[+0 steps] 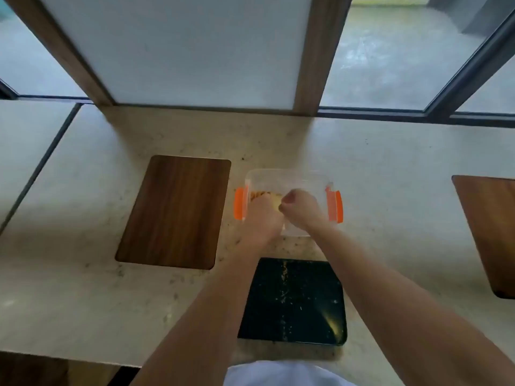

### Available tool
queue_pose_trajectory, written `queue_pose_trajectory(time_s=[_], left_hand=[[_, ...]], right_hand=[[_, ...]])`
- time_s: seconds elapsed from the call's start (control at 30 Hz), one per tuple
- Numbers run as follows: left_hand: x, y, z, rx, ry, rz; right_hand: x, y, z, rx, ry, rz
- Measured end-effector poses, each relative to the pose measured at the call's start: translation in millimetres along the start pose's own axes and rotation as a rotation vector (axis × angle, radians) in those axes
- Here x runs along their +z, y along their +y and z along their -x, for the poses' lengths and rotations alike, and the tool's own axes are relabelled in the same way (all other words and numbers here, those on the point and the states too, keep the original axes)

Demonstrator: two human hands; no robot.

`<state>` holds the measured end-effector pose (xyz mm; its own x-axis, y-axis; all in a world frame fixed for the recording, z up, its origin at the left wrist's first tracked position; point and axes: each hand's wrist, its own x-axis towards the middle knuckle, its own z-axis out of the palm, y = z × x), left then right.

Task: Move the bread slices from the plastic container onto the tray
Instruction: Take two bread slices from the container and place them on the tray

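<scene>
- Bread slices [274,200] lie inside my clear plastic container [289,179] with orange clips, mid-worktop, well back from the near edge.
- My left hand [263,215] reaches in over the bread; I cannot tell whether it grips.
- My right hand [299,204] is curled, fingers closed, over the bread.
- The dark tray [292,302] sits at the near edge, crumbed.
- No readable writing anywhere.

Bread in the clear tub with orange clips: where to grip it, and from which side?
Come from above: the plastic container is open-topped and its walls block side access. Pinch a bread slice by its upper edge. Both the left hand and right hand are already inside, covering most of the bread, so its exact pose is unclear.
</scene>
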<state>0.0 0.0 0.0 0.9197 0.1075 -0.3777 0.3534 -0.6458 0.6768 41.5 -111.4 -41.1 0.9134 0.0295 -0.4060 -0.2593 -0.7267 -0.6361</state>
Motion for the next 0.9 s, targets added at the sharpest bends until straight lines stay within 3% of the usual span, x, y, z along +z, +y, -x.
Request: queue_pose_trajectory(time_s=[0.17,0.63,0.9], left_hand=[[13.1,3.0,-21.7,-0.092,-0.062,-0.119],[36.0,-9.4,-39.3,-0.157,0.001,-0.048],[55.5,3.5,-50.2,-0.060,0.063,-0.423]], right_hand=[[11.7,6.4,-25.6,0.104,-0.169,0.043],[15.2,28.9,-34.0,0.143,-0.176,-0.010],[4.7,41.2,-33.3,0.149,-0.225,-0.106]])
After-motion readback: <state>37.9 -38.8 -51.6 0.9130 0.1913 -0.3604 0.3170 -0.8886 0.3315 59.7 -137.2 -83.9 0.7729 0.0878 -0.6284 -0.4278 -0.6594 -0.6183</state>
